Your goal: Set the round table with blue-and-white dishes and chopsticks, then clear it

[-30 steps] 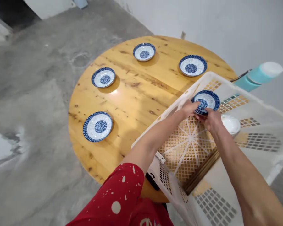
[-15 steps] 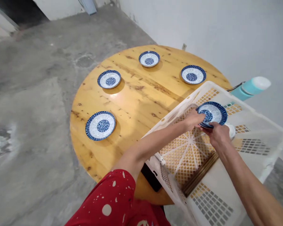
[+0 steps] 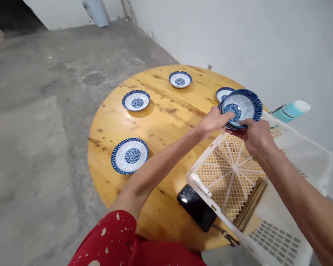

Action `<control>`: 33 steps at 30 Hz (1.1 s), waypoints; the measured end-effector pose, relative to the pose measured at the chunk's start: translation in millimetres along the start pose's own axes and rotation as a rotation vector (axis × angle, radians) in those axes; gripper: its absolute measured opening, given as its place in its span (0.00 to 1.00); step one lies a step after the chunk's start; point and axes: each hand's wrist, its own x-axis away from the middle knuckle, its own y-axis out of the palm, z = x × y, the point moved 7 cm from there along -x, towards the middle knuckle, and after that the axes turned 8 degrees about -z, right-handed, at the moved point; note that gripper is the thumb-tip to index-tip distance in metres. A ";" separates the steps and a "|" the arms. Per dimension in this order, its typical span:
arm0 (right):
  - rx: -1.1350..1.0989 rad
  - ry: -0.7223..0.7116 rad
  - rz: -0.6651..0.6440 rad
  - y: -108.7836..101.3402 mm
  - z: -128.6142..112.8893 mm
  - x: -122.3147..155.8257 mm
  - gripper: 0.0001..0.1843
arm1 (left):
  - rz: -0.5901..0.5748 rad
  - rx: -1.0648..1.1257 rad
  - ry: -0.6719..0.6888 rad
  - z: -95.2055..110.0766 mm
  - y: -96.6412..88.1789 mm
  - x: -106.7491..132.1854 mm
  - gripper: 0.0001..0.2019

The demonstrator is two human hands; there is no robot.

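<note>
A tilted stack of blue-and-white dishes [image 3: 245, 105] is gripped between 2 hands, in view over the far part of the white mesh basket [image 3: 234, 168]. Its left edge is pinched by the left hand [image 3: 215, 120], with the thumb laid on the upper dish's inner face; its near edge is clasped by the right hand [image 3: 258, 135]. How many dishes are nested cannot be told. Since no fingers are seen at the far edge, the upper dish could be let slide if either thumb were eased — a chip or break being the likely cost. Of 4 dishes on the wooden table [image 3: 166, 122], the far-right dish [image 3: 223, 92] is partly hidden behind the stack and could be struck if the stack were lowered unseen. The near-left dish [image 3: 130, 155] could be brushed by the left forearm, which is seen crossing its edge. If the basket were jolted by the right forearm, the brown sticks [image 3: 250, 206] inside could be shifted — or the turquoise bottle [image 3: 290, 111] beyond it toppled.
</note>
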 end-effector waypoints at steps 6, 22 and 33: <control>0.019 0.108 -0.029 100.4 42.0 -16.2 0.10 | 0.073 -0.066 -0.006 7.2 -96.4 37.5 0.14; 0.149 0.419 -0.018 223.8 144.5 -74.5 0.09 | 0.214 0.029 -0.169 -62.2 -256.5 15.9 0.11; 0.153 0.371 -0.007 237.1 160.4 -114.7 0.09 | 0.246 0.000 -0.172 -65.9 -287.0 -17.5 0.12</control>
